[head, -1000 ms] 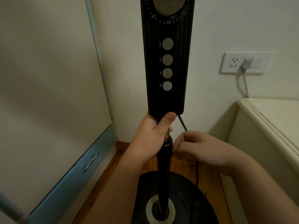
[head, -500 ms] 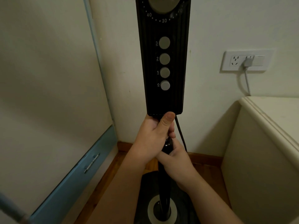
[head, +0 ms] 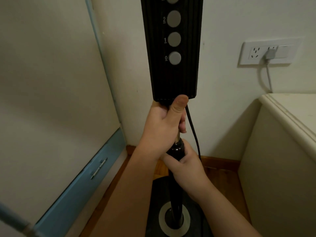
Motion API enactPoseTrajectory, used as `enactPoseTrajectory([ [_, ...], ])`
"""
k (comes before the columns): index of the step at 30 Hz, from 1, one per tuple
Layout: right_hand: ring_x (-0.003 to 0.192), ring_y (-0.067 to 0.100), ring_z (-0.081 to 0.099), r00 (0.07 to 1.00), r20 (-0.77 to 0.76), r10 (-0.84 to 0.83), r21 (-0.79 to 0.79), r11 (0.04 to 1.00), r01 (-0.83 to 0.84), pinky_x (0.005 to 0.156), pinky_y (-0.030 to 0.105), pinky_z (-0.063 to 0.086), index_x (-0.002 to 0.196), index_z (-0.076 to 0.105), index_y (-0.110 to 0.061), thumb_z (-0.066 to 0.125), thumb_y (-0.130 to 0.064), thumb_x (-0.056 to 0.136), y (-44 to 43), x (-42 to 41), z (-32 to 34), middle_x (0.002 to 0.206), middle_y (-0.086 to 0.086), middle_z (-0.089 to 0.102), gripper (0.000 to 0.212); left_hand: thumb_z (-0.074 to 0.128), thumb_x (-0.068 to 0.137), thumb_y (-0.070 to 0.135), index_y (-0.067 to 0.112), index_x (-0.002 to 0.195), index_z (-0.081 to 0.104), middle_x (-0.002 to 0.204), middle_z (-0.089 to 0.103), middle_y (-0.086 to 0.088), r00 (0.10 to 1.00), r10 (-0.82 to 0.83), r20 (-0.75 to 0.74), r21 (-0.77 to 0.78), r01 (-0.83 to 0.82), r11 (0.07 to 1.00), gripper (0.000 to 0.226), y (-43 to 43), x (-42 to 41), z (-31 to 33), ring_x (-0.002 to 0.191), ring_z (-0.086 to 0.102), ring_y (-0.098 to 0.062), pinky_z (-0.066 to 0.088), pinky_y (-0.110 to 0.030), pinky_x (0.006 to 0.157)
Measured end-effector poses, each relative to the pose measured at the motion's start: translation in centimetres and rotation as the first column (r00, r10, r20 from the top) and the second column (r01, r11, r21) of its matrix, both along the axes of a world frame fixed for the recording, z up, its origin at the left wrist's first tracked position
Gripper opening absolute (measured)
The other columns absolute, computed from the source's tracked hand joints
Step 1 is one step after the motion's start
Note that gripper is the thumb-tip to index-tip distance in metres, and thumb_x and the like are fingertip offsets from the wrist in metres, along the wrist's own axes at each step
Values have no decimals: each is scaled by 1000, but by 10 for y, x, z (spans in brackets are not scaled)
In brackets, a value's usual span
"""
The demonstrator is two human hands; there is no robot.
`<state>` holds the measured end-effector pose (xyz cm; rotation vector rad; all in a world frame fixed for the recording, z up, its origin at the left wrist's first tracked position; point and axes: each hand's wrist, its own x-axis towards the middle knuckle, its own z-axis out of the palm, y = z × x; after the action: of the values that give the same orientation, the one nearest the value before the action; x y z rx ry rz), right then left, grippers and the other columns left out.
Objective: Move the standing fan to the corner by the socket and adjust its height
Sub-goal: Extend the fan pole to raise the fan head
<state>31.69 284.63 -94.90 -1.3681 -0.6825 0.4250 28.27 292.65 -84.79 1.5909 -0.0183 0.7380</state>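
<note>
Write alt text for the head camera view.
A person's left hand grips the standing fan's pole just under its black control panel, while the right hand grips the collar lower down. A wall socket is to the right.

1. the left hand (head: 162, 127) is the upper, farther one. its fingers curl round the fan pole (head: 178, 138) and its thumb points up.
2. the right hand (head: 187, 165) sits just below, touching the left, and grips the same pole.
3. both bare forearms rise from the near edge and converge.
</note>
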Motion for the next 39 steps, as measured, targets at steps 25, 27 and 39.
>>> enactPoseTrajectory([
  [25, 104, 19, 71, 981, 11, 192, -93, 977, -190, 85, 30, 60, 121, 66, -26, 84, -16, 74, -40, 27, 17, 114, -1, 72, 51, 52, 80, 68, 12, 78, 53, 69, 50, -7, 999, 19, -50, 75, -15, 997, 56, 3, -4, -3, 62, 52, -24, 53, -37, 64],
  [27, 106, 20, 70, 984, 28, 177, -113, 978, -173, 88, 34, 60, 123, 65, -31, 83, -21, 74, -40, 27, 19, 117, -1, 70, 53, 52, 80, 68, 12, 78, 53, 69, 50, -6, 998, 19, -55, 75, -15, 997, 56, 3, -5, -2, 62, 52, -23, 52, -34, 63],
  [39, 111, 14, 69, 965, 36, 261, -94, 962, -257, 90, 26, 57, 131, 63, -15, 68, 7, 87, -46, 28, 34, 118, 0, 74, 50, 54, 80, 67, 14, 79, 52, 67, 49, -3, 999, -8, -48, 51, 10, 999, 53, 5, -3, -4, 60, 51, -21, 52, -33, 60],
])
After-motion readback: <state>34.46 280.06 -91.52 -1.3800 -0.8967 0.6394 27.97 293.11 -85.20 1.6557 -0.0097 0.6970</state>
